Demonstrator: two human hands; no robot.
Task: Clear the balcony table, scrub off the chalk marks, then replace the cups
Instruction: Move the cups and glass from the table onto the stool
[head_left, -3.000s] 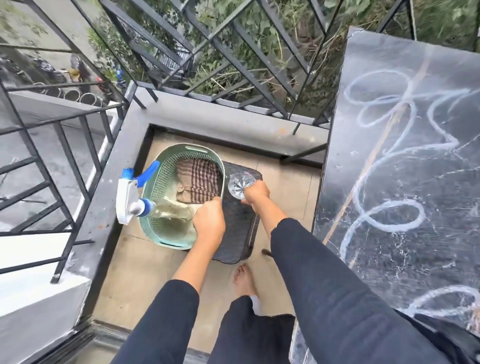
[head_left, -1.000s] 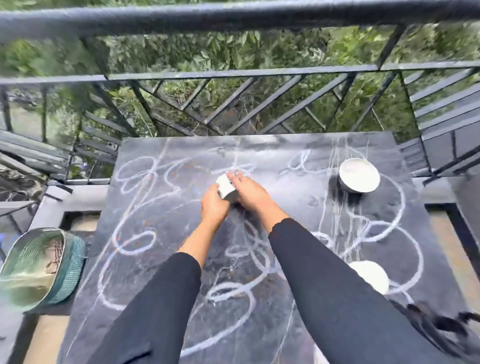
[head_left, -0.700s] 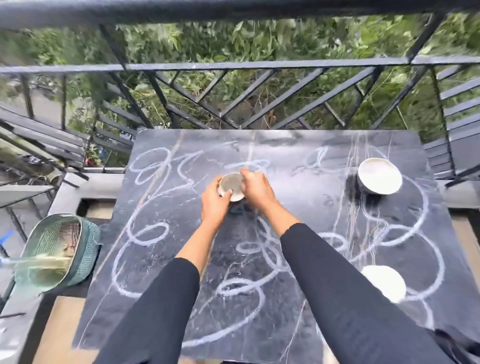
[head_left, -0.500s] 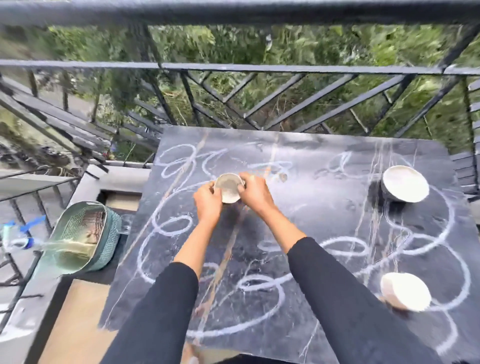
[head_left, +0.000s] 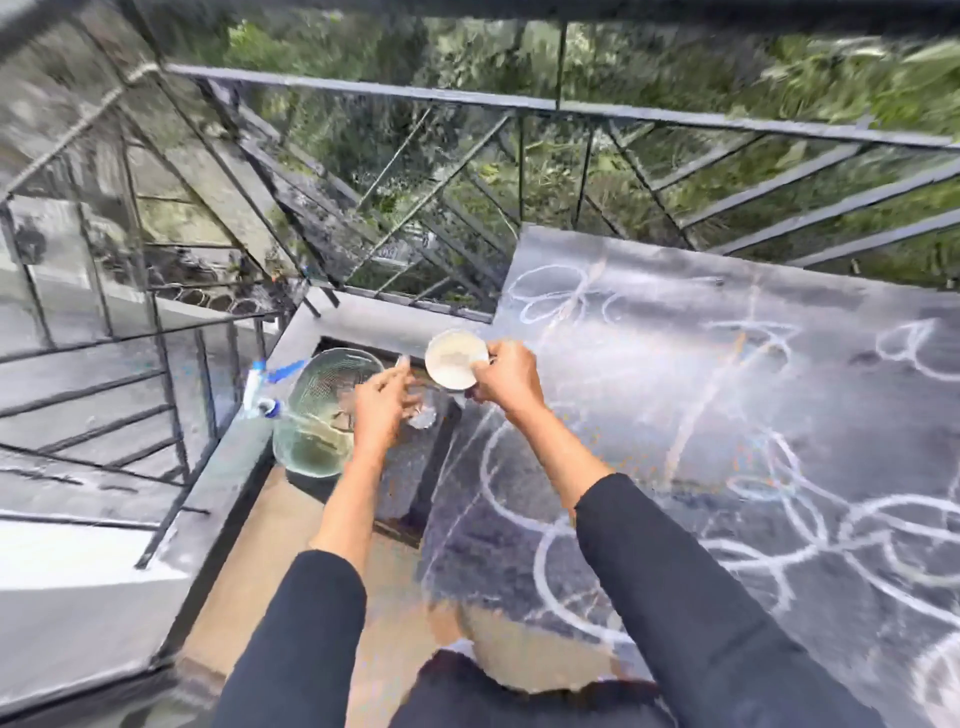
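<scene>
My right hand (head_left: 506, 376) grips a white cup (head_left: 454, 358) in the air, just past the left edge of the dark stone table (head_left: 727, 415). White chalk loops (head_left: 550, 296) cover the tabletop. My left hand (head_left: 382, 402) hovers lower left of the cup with fingers spread, holding nothing, above a dark mat (head_left: 415, 467) on the floor. A clear glass (head_left: 422, 413) stands on that mat, partly hidden behind my left hand. The picture is blurred by motion.
A green plastic basket (head_left: 317, 415) sits on the floor left of the mat. A blue-and-white spray bottle (head_left: 260, 384) rests on the concrete ledge beside it. Black metal railing (head_left: 467, 104) encloses the balcony, with greenery beyond. Tan floor tiles (head_left: 249, 561) lie below.
Both hands lifted the white cup off the table's middle. The right hand has carried it left past the table edge; the left hand has let go. My view swung left toward the basket.
</scene>
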